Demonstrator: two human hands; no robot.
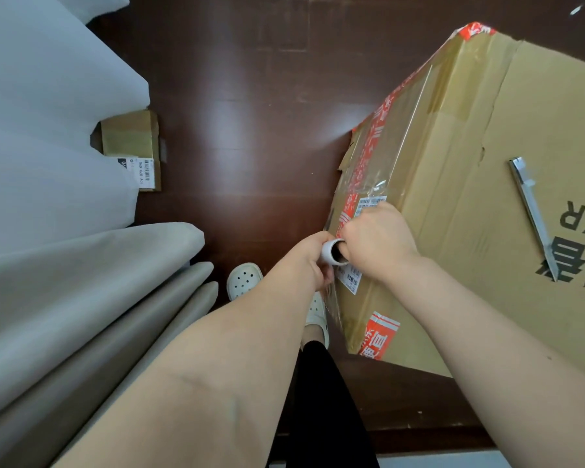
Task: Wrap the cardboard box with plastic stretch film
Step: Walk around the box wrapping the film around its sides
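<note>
Two hands grip one roll of stretch film (333, 253) against the left side of the cardboard box (487, 146): left hand (313, 261) curled round its outer end, right hand (375, 243) closed on the end nearest the box. Clear film (331, 300) lies along that side's lower edge. Box top prints black letters "ER" beside partly cropped characters; red tape (380, 334) carries white characters; barcode labels (350, 282) are illegible. A knife (531, 211) lies on top. Dark floor (250, 130) separates the box from curtains (48, 163) and a small box (132, 143).
</note>
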